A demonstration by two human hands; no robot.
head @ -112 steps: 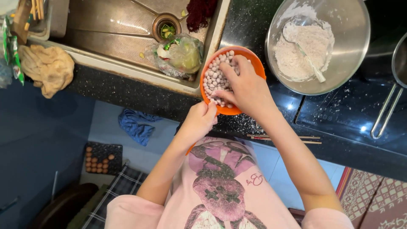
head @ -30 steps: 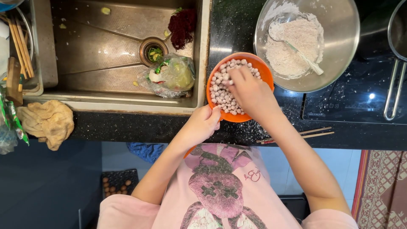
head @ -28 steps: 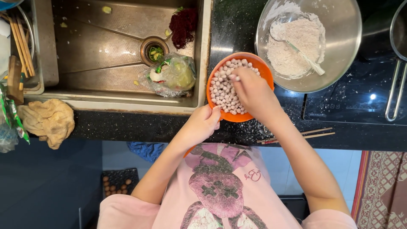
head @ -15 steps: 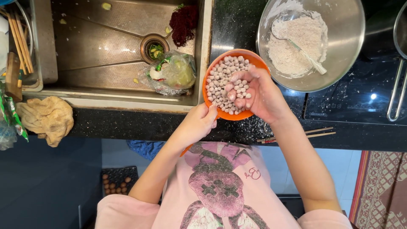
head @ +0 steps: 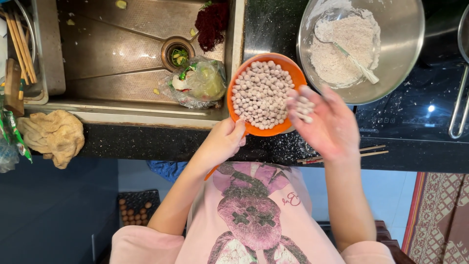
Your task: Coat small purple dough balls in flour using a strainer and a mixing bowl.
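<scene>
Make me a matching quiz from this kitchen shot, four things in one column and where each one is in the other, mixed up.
Things:
1. orange bowl
2. plastic bag of scraps
3. flour with a spoon
4. beige cloth

Places:
A. in the steel mixing bowl
B. counter edge, far left
C. in the sink, by the drain
D. gripped at the rim by the left hand

Pairs: 1-D, 2-C, 3-A, 4-B

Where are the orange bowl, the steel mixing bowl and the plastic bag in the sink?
orange bowl (head: 288, 68), head view, upper right rim.
steel mixing bowl (head: 400, 44), head view, bare inner wall.
plastic bag (head: 205, 83), head view, middle of the bag.
</scene>
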